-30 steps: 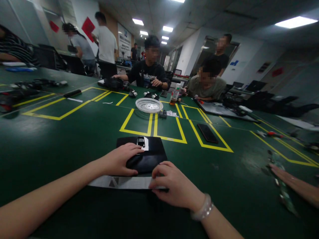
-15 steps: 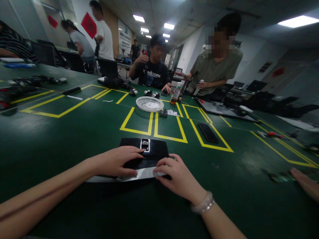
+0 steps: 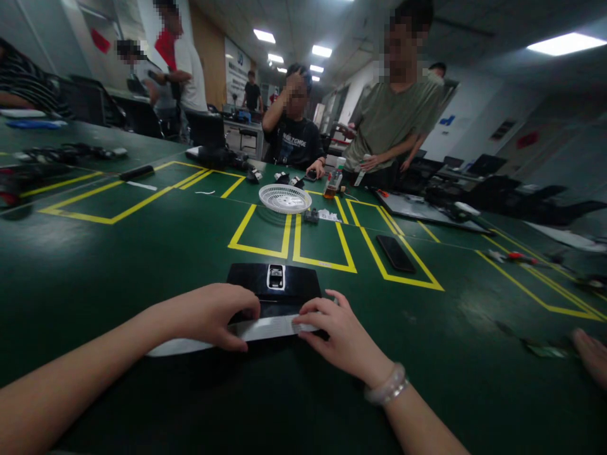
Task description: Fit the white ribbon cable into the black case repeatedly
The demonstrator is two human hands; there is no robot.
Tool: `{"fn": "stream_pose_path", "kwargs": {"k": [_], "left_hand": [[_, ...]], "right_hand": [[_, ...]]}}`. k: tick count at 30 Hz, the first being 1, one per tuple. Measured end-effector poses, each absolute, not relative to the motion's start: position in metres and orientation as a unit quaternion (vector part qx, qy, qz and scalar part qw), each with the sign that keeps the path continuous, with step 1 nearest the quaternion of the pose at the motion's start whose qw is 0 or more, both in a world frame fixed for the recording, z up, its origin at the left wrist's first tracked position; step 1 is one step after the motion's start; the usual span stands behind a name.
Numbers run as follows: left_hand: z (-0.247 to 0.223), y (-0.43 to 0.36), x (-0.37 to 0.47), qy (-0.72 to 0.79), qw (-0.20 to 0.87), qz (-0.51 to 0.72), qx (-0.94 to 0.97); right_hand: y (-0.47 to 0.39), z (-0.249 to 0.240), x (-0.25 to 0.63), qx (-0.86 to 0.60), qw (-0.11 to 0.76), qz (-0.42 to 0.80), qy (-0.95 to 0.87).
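Observation:
A black box-like object (image 3: 298,282) with a silver-framed square opening lies on the green table in front of me. Along its near edge runs a white strip (image 3: 270,327), which reaches out to the left under my left hand. My left hand (image 3: 222,316) is curled over the strip's left part, thumb and fingers closed round it. At the right end, my right hand (image 3: 327,322) pinches the strip between thumb and fingers, next to the object's near right corner.
Beyond lie a white round basket (image 3: 284,198), a bottle (image 3: 332,183) and a black phone (image 3: 396,253) among yellow tape outlines. Cables sit at the far left. Another person's hand (image 3: 592,357) is at the right edge. Several people are across the table.
My left hand has moved left and down off the black object, its fingers more curled. The strip reaches further left. Across the table, the seated person has raised a hand to the head.

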State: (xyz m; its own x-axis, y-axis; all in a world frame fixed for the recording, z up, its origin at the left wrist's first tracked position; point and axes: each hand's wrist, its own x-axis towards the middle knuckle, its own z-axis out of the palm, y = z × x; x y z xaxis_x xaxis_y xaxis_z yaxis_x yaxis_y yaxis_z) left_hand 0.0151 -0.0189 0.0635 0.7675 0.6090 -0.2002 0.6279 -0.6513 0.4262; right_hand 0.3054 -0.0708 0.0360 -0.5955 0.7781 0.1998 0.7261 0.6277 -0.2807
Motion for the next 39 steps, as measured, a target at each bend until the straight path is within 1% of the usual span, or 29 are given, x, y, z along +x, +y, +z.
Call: {"fn": "stream_pose_path", "kwargs": {"k": [3, 7, 10, 15, 18, 22, 27, 30, 34, 39], "left_hand": [[0.064, -0.019, 0.017, 0.356, 0.251, -0.003, 0.900], [0.057, -0.015, 0.019, 0.367, 0.179, 0.008, 0.913], [0.051, -0.012, 0.020, 0.363, 0.139, -0.001, 0.921], [0.037, -0.008, 0.021, 0.331, 0.103, 0.044, 0.937], [0.024, -0.007, 0.025, 0.301, 0.104, 0.056, 0.946], [0.014, -0.008, 0.030, 0.294, 0.099, 0.044, 0.950], [0.015, -0.010, 0.034, 0.292, 0.057, 0.053, 0.953], [0.014, -0.004, 0.030, 0.289, 0.050, 0.070, 0.953], [0.014, 0.012, 0.013, 0.325, 0.059, 0.092, 0.940], [0.017, 0.041, -0.023, 0.417, 0.054, 0.101, 0.902]], "right_hand": [[-0.069, 0.034, 0.307, -0.429, 0.161, 0.061, -0.887], [-0.067, 0.031, 0.308, -0.443, 0.141, 0.026, -0.885], [-0.068, 0.031, 0.307, -0.453, 0.126, 0.025, -0.882], [-0.073, 0.037, 0.300, -0.462, 0.116, 0.026, -0.879], [-0.074, 0.039, 0.298, -0.460, 0.111, 0.015, -0.881], [-0.073, 0.039, 0.299, -0.459, 0.128, 0.007, -0.879], [-0.072, 0.036, 0.302, -0.462, 0.164, -0.001, -0.872], [-0.071, 0.035, 0.303, -0.459, 0.176, -0.009, -0.871], [-0.071, 0.034, 0.303, -0.456, 0.181, -0.011, -0.871], [-0.071, 0.035, 0.304, -0.458, 0.176, 0.006, -0.871]]}}
